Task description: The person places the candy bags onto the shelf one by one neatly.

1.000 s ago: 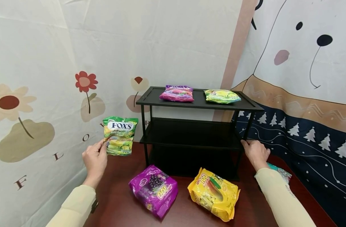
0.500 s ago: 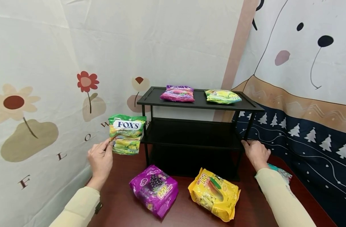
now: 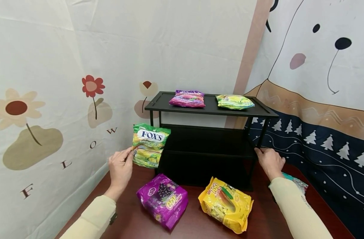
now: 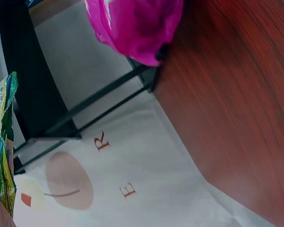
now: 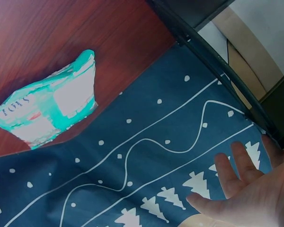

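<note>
First, lower left: left hand (image 3: pixel 120 169) pinches 1 green FOX'S packet (image 3: pixel 150 146), left of centre; bottom: 1 purple bag (image 3: pixel 162 201); centre: 1 black rack (image 3: pixel 206 139); bottom: 1 yellow bag (image 3: pixel 226 205); lower right: right hand (image 3: pixel 270 162) touches the rack, grip not discernible.

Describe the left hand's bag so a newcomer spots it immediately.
Find the black three-tier shelf. At its left end, the left hand pinches a green plastic FOX'S bag. Unlike the lime-green plastic bag lying on top, it is held up.
</note>
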`<state>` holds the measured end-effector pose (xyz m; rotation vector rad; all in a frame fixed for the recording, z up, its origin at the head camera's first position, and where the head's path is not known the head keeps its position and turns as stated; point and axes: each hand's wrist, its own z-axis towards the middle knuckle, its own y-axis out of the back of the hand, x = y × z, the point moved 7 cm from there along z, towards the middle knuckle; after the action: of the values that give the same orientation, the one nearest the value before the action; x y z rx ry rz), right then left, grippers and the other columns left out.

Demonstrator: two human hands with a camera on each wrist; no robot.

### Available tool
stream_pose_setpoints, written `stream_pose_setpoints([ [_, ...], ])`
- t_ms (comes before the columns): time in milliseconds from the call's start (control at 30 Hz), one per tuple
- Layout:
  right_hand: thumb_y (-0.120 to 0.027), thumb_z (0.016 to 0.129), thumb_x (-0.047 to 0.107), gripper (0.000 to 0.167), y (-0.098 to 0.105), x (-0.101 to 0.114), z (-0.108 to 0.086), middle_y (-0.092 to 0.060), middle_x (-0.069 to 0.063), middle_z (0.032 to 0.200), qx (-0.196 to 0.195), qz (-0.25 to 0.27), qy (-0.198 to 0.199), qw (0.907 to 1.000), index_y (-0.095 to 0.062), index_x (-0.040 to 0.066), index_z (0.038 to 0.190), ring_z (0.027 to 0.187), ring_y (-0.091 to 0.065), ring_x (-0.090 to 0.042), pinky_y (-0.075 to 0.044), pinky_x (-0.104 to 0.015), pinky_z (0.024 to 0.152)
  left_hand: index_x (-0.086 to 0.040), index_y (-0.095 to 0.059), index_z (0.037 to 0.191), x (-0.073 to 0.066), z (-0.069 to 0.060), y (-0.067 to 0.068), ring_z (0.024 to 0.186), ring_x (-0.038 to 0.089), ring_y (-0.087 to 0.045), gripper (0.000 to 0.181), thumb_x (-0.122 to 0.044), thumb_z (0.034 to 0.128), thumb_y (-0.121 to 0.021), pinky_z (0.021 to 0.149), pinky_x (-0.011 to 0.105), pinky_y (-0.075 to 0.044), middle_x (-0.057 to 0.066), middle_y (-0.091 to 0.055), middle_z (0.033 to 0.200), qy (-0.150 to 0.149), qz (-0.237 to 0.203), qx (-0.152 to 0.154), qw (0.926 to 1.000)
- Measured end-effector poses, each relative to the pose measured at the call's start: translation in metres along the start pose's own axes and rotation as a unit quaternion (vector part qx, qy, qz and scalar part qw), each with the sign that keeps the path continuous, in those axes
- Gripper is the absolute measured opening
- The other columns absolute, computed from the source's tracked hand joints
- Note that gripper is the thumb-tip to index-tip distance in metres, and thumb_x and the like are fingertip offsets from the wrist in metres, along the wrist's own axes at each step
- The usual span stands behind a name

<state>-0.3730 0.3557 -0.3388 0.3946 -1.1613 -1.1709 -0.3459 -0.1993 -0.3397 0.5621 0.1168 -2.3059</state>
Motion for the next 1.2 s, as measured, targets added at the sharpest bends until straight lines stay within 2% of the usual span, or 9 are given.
stream_pose_setpoints([
  [67,-0.05,0.104,0.034,0.045,0.0,0.0,0.0,-0.055,-0.011,0.065,-0.001,0.0,0.001,1.0,-0.074,-0.002,0.092,0.089,-0.056,-0.045,-0.027,-0.065,0.089,0.005,-0.076,0.102,-0.003,-0.001,-0.006,0.071,0.029,-0.056,0.017,0.007,0.0846,-0.072,0.074,0.042,-0.034,0.019,-0.074,0.09,0.001,-0.004,0.004,1.0],
  [267,-0.05,0.104,0.035,0.05,-0.001,-0.002,0.001,-0.053,-0.01,0.062,0.0,-0.002,-0.005,1.0,-0.068,0.002,0.072,0.087,-0.056,-0.043,-0.028,-0.064,0.089,0.005,-0.075,0.105,-0.009,-0.003,-0.022,0.075,0.03,-0.059,0.019,0.005,0.0856,-0.073,0.072,0.038,-0.033,0.018,-0.074,0.092,0.012,-0.018,0.017,0.9996],
  [333,-0.049,0.104,0.035,0.048,-0.001,-0.002,0.001,-0.055,-0.012,0.064,0.0,-0.003,-0.004,1.0,-0.07,0.001,0.078,0.088,-0.056,-0.044,-0.028,-0.064,0.089,0.005,-0.075,0.105,-0.012,-0.004,-0.027,0.076,0.03,-0.06,0.02,0.004,0.0859,-0.073,0.072,0.038,-0.033,0.018,-0.074,0.093,0.016,-0.022,0.024,0.9993],
  [500,-0.049,0.104,0.034,0.044,-0.001,-0.001,0.002,-0.063,-0.018,0.077,0.003,-0.005,0.0,1.0,-0.071,-0.003,0.112,0.094,-0.056,-0.046,-0.027,-0.066,0.09,0.005,-0.075,0.106,-0.02,-0.004,-0.042,0.075,0.03,-0.059,0.02,0.002,0.0864,-0.073,0.075,0.04,-0.035,0.019,-0.074,0.094,0.027,-0.033,0.045,0.9981],
  [767,-0.048,0.104,0.033,0.044,-0.001,-0.003,0.001,-0.061,-0.015,0.072,0.009,-0.005,-0.006,0.9999,-0.07,-0.004,0.115,0.094,-0.055,-0.046,-0.027,-0.064,0.09,0.003,-0.075,0.107,-0.037,-0.004,-0.07,0.074,0.028,-0.059,0.02,-0.001,0.0876,-0.073,0.078,0.044,-0.038,0.017,-0.074,0.095,0.04,-0.047,0.072,0.9955],
  [867,-0.048,0.104,0.034,0.044,-0.001,-0.004,0.001,-0.058,-0.013,0.069,0.008,-0.004,-0.009,0.9999,-0.073,-0.003,0.101,0.092,-0.055,-0.045,-0.028,-0.064,0.09,0.002,-0.076,0.107,-0.042,-0.003,-0.081,0.074,0.028,-0.06,0.02,-0.003,0.0882,-0.073,0.078,0.045,-0.039,0.016,-0.074,0.096,0.045,-0.05,0.078,0.9946],
  [1000,-0.05,0.104,0.035,0.047,-0.001,-0.004,0.001,-0.054,-0.01,0.063,0.003,-0.001,-0.011,0.9999,-0.071,0.0,0.081,0.088,-0.056,-0.043,-0.028,-0.062,0.088,0.001,-0.075,0.109,-0.047,-0.001,-0.094,0.075,0.027,-0.059,0.02,-0.006,0.0904,-0.072,0.078,0.045,-0.039,0.014,-0.075,0.097,0.07,-0.052,0.097,0.9915],
  [1200,-0.05,0.104,0.035,0.049,0.0,-0.003,0.002,-0.052,-0.009,0.061,-0.004,0.004,-0.005,1.0,-0.067,0.003,0.071,0.085,-0.056,-0.041,-0.029,-0.062,0.087,-0.001,-0.076,0.111,-0.053,0.001,-0.11,0.072,0.027,-0.057,0.02,-0.009,0.0927,-0.07,0.075,0.045,-0.041,0.014,-0.074,0.087,0.1,-0.052,0.112,0.9874],
])
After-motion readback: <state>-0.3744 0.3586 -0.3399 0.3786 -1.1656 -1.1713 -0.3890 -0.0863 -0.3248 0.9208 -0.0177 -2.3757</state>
